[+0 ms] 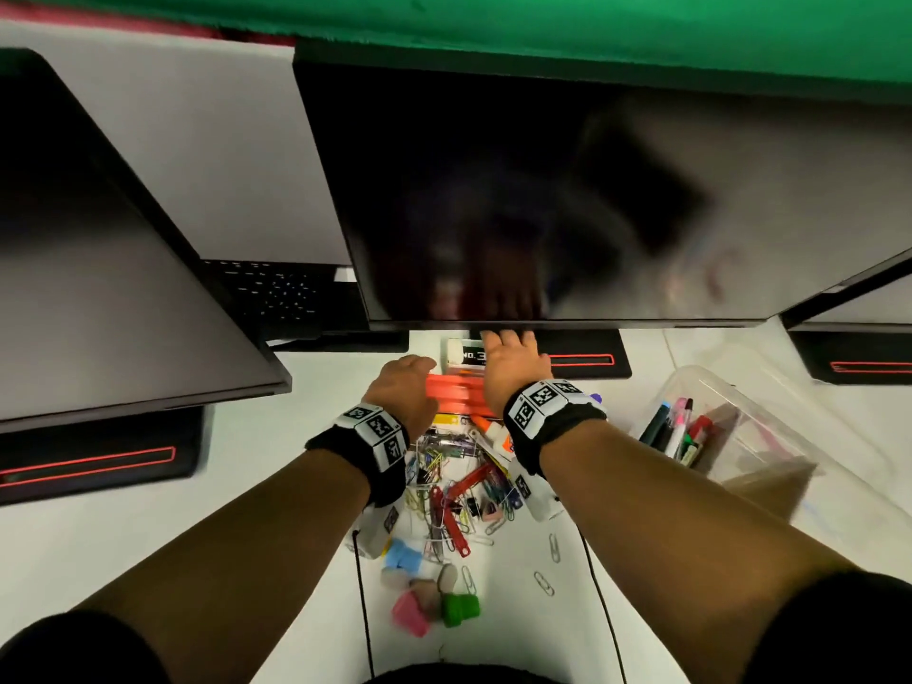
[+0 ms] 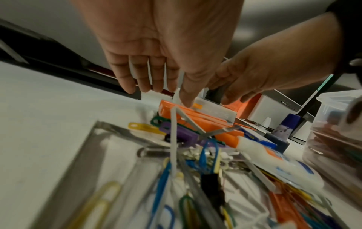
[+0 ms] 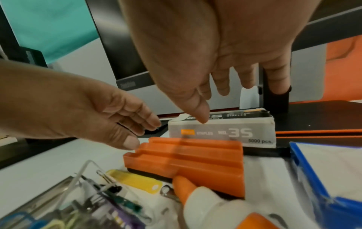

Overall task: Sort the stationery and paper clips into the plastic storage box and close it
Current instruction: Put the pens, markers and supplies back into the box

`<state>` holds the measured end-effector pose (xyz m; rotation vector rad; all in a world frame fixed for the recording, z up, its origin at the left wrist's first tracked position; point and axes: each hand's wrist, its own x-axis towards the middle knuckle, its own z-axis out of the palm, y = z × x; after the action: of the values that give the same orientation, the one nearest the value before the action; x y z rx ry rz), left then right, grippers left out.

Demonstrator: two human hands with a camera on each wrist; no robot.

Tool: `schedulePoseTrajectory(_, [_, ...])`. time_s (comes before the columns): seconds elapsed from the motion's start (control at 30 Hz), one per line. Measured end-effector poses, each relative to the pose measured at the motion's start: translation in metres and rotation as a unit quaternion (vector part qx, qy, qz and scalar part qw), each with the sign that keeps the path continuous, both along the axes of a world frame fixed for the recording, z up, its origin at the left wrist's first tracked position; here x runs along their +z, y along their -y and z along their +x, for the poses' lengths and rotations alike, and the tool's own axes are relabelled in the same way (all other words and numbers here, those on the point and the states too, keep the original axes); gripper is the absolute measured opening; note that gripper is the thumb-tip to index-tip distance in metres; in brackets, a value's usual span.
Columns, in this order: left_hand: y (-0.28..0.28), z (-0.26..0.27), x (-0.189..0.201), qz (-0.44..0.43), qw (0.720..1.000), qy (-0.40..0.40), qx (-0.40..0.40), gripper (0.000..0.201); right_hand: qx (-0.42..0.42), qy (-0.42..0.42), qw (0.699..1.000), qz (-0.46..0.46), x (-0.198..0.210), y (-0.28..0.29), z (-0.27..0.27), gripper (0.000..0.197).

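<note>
- We saw a white desk [image 1: 123, 545] carrying everything, with a dark monitor [image 1: 543, 190] hanging over its far edge.
- We found the clear plastic storage box [image 1: 730, 436] to the right of the pile, lid off, with markers [image 1: 678, 429] standing inside it.
- We noted an orange ridged whiteboard eraser [image 3: 188, 156] lying flat at the far side of the pile, and just behind it a grey staples box [image 3: 223, 131] marked "No. 35".
- Our right hand [image 1: 513, 362] hovered over the staples box; its grip was loose, fingers straight and spread, holding nothing, thumb tip near the top edge of the box.
- Our left hand [image 1: 399, 387] reached to the eraser's left end; its grip was also relaxed and empty, the thumb [image 3: 129, 141] just at the eraser's corner, though we could not tell if it touched.
- A glue bottle [image 3: 205, 201] with an orange cap lay beside the eraser's near edge.
- Coloured paper clips [image 1: 459, 491] lay heaped on the desk between our wrists, a few strays apart to the right.
- Small erasers [image 1: 429, 594] in blue, pink and green sat nearest us.
</note>
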<state>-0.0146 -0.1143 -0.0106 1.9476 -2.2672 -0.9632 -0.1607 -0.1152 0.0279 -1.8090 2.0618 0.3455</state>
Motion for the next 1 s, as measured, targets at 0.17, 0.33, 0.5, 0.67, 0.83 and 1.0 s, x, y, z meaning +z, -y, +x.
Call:
schedulePoseTrajectory(0.17, [0.003, -0.013, -0.007, -0.021, 0.999, 0.044, -0.005, 0.055, 0.072, 0.001, 0.997, 0.042, -0.008, 0.018, 0.002, 0.076])
schedulePoseTrajectory(0.33, [0.0, -0.006, -0.006, -0.014, 0.996, 0.069, -0.051, 0.044, 0.104, 0.013, 0.994, 0.015, -0.017, 0.015, 0.0, 0.06])
schedulePoseTrajectory(0.5, [-0.008, -0.007, 0.001, -0.014, 0.997, 0.059, -0.038, 0.035, 0.084, 0.026, 0.995, -0.043, -0.01, 0.002, -0.001, 0.056])
schedulePoseTrajectory(0.67, [-0.02, -0.013, 0.02, -0.04, 0.998, 0.031, -0.034, 0.022, 0.041, 0.06, 0.995, -0.063, 0.006, -0.023, -0.001, 0.072])
schedulePoseTrajectory(0.83, [-0.033, -0.015, 0.048, -0.091, 0.994, -0.05, -0.023, 0.021, -0.072, 0.205, 0.969, -0.12, 0.035, -0.056, -0.013, 0.071])
schedulePoseTrajectory(1.0, [-0.057, -0.021, 0.083, -0.153, 0.982, -0.112, -0.026, 0.026, -0.164, 0.327, 0.9, -0.236, 0.081, -0.094, -0.05, 0.056])
